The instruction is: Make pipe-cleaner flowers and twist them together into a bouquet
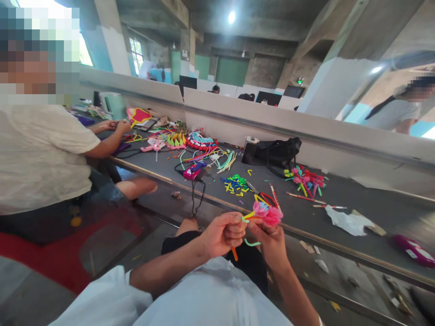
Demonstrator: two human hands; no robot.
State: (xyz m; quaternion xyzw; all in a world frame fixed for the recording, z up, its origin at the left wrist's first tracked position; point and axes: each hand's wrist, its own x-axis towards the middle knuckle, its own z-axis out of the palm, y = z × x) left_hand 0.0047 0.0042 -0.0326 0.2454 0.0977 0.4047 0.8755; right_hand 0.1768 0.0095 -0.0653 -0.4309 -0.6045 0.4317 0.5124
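My left hand point(227, 233) is closed around the stems of a small bunch of pipe-cleaner flowers point(272, 216), held over my lap at the table's front edge. The heads are pink with some light blue, and yellow and orange stems show. An orange stem end point(234, 253) pokes out below my left fist. My right hand point(272, 237) pinches close under the flower heads; its fingertips are partly hidden. A mint-green pipe cleaner point(251, 243) crosses the stems near my left fingertips, with one end hanging between my hands. Scissors point(267, 198) with red and yellow handles lie just beyond.
Small green, blue and yellow cut pieces point(235, 184) lie on the dark table point(360, 194), near a magenta glue gun-like device point(193, 171) with a cord. More flowers point(307, 180), pencils point(306, 198) and crumpled white paper point(350, 220) are rightward. A co-worker point(44, 154) sits at left.
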